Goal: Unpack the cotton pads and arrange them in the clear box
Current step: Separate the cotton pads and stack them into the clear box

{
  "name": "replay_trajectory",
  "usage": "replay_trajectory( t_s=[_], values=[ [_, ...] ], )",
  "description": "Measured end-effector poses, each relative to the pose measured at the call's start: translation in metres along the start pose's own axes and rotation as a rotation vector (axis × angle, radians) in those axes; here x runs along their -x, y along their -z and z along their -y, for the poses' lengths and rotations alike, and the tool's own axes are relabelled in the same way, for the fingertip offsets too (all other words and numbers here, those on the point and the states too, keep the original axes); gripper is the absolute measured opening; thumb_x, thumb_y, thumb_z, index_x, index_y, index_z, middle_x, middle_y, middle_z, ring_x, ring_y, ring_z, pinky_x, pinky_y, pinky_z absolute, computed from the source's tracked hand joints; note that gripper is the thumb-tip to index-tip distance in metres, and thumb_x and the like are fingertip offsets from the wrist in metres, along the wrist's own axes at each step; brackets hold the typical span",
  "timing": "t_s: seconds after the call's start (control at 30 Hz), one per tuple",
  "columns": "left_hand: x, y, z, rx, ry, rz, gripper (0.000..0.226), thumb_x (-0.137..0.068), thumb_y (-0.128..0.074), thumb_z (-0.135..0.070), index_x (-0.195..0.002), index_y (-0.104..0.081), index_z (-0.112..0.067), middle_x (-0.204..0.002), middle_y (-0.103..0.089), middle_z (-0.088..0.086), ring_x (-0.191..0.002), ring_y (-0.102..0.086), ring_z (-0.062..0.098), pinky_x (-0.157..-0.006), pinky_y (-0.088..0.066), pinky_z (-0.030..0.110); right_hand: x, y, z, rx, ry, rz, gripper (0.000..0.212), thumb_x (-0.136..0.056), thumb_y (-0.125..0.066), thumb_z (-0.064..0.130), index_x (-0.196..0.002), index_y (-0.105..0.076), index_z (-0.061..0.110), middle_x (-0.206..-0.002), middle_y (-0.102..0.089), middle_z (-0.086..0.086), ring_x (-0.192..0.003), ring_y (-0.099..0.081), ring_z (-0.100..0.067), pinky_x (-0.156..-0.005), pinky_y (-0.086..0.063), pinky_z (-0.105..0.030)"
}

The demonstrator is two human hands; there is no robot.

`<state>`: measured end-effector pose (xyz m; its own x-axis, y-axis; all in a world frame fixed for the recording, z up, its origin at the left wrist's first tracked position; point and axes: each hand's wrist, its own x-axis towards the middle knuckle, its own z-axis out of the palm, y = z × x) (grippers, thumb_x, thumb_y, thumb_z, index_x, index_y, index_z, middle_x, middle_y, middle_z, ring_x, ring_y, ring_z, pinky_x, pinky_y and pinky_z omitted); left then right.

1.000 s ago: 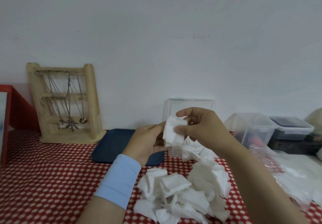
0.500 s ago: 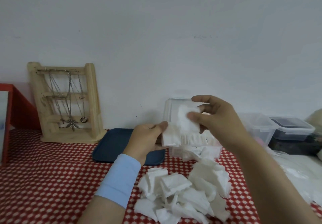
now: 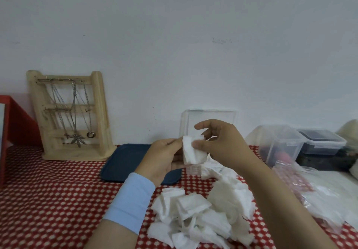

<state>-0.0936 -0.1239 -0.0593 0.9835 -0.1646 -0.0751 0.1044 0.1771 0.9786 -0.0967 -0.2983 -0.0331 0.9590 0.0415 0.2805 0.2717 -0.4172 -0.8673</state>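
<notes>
**Both hands on a stack of pads, in front of the open box**

Nearest, a heap of loose cotton pads (image 3: 203,215) lies on the red dotted tablecloth (image 3: 48,190). Above it, the left hand (image 3: 164,157) grips a small stack of cotton pads (image 3: 191,152) and the right hand (image 3: 222,144) pinches its right edge. Just behind stands the clear box (image 3: 193,170), lid raised; the print on it is too blurred to read. Farther left lie a blue tray (image 3: 126,159) and a wooden necklace stand (image 3: 71,117).
</notes>
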Motion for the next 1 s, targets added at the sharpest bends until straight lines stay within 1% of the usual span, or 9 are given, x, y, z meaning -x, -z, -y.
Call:
replay_trajectory(
  t_s=[0.2,0.27,0.37,0.5,0.63,0.73,0.83,0.9,1.0],
  values=[
    [-0.001,0.003,-0.002,0.007,0.014,0.073,0.039,-0.096,-0.063,-0.038,-0.114,-0.072,-0.004,-0.105,-0.078,0.015,-0.098,-0.076,0.027,-0.082,-0.061,0.039,0.001,-0.002,-0.001,0.109,0.029,-0.013,0.035,-0.082,-0.083,0.022,-0.109,-0.067,0.037,-0.099,-0.065,0.014,-0.063,-0.058,0.004,-0.055,-0.045,-0.01],
    [0.0,0.005,-0.002,-0.033,-0.004,0.151,0.041,-0.085,-0.073,-0.03,-0.117,-0.071,-0.005,-0.112,-0.077,0.014,-0.104,-0.075,0.026,-0.089,-0.06,0.038,0.001,-0.002,-0.002,0.096,0.002,0.009,0.035,-0.086,-0.08,0.025,-0.117,-0.066,0.034,-0.107,-0.064,0.016,-0.075,-0.063,-0.001,-0.056,-0.045,-0.011],
    [-0.001,0.01,-0.002,-0.145,-0.032,0.184,0.037,-0.084,-0.076,0.001,-0.119,-0.068,-0.007,-0.112,-0.077,0.01,-0.105,-0.074,0.023,-0.086,-0.061,0.033,0.0,0.0,-0.002,-0.101,-0.083,0.061,0.03,-0.087,-0.078,0.017,-0.115,-0.07,0.024,-0.093,-0.072,0.002,-0.071,-0.067,-0.007,-0.06,-0.052,-0.02],
    [-0.001,0.015,-0.002,-0.212,-0.027,0.2,0.033,-0.085,-0.073,0.008,-0.108,-0.071,-0.015,-0.104,-0.079,0.005,-0.098,-0.076,0.018,-0.078,-0.061,0.026,0.001,0.001,-0.003,-0.214,-0.145,0.048,0.03,-0.085,-0.079,0.013,-0.112,-0.071,0.02,-0.083,-0.077,0.002,-0.071,-0.07,-0.009,-0.063,-0.055,-0.025],
    [-0.008,0.02,0.002,-0.263,-0.011,0.091,0.034,-0.084,-0.076,0.006,-0.112,-0.071,-0.013,-0.103,-0.079,0.004,-0.096,-0.076,0.017,-0.076,-0.061,0.025,0.001,-0.003,-0.007,0.097,-0.025,-0.026,0.021,-0.085,-0.079,0.015,-0.098,-0.07,0.028,-0.087,-0.072,0.01,-0.069,-0.065,-0.003,-0.062,-0.046,-0.019],
    [-0.015,0.027,0.006,-0.336,-0.037,-0.046,0.038,-0.083,-0.077,0.004,-0.116,-0.069,-0.013,-0.106,-0.076,0.003,-0.098,-0.073,0.018,-0.078,-0.061,0.027,0.007,0.001,0.004,0.42,0.074,0.315,0.02,-0.084,-0.076,0.014,-0.086,-0.073,0.034,-0.086,-0.068,0.024,-0.069,-0.061,0.005,-0.066,-0.046,-0.015],
    [-0.018,0.031,0.009,-0.267,-0.034,-0.081,0.027,-0.086,-0.076,0.001,-0.106,-0.07,-0.017,-0.107,-0.076,0.002,-0.101,-0.073,0.019,-0.084,-0.061,0.032,0.02,-0.003,0.019,0.621,-0.06,0.924,0.038,-0.081,-0.082,0.026,-0.117,-0.072,0.034,-0.108,-0.07,0.024,-0.093,-0.063,0.006,-0.086,-0.048,-0.015],
    [-0.018,0.029,0.009,-0.233,-0.035,-0.088,0.02,-0.087,-0.076,-0.003,-0.097,-0.072,-0.02,-0.102,-0.078,0.0,-0.098,-0.075,0.018,-0.085,-0.062,0.034,0.024,-0.012,0.019,0.699,-0.099,1.005,0.053,-0.079,-0.084,0.031,-0.13,-0.067,0.032,-0.123,-0.067,0.017,-0.102,-0.06,0.001,-0.092,-0.045,-0.018],
    [-0.018,0.027,0.009,-0.226,-0.042,-0.08,0.017,-0.088,-0.076,-0.005,-0.096,-0.074,-0.021,-0.1,-0.079,0.0,-0.098,-0.076,0.018,-0.088,-0.061,0.037,0.025,-0.023,0.013,0.723,-0.094,0.921,0.05,-0.081,-0.08,0.036,-0.129,-0.068,0.031,-0.124,-0.067,0.016,-0.107,-0.059,-0.003,-0.101,-0.047,-0.026]
  ],
)
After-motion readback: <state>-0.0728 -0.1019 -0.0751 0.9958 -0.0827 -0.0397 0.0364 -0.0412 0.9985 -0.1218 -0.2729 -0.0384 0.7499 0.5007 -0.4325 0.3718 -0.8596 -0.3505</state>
